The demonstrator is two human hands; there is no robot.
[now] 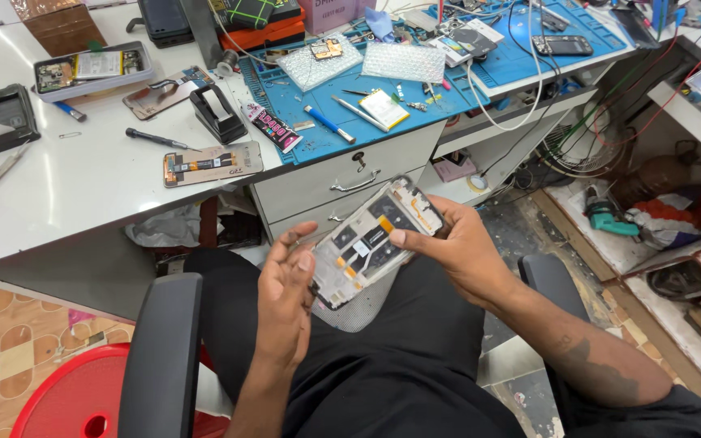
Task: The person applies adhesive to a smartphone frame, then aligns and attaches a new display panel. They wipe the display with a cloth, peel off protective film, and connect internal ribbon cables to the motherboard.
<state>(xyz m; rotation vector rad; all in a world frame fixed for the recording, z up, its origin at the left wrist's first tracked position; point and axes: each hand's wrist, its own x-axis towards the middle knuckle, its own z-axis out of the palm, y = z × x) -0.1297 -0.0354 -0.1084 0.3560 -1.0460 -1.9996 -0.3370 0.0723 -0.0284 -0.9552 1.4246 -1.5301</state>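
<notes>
An opened phone frame (371,240), white with black and orange parts inside, is tilted above my lap. My right hand (456,251) grips its upper end, thumb pressed on the inner face. My left hand (285,296) cradles the lower end, fingers curled against the edge. I sit in a chair with black armrests (162,349), wearing dark trousers.
A white workbench (66,195) holds another phone panel (212,165), a black tape holder (217,113), a screwdriver (156,139) and a tray with phone parts (95,69). A blue mat (350,105) carries tools and bubble wrap. Drawers (342,174) face me. A red stool (66,397) stands left.
</notes>
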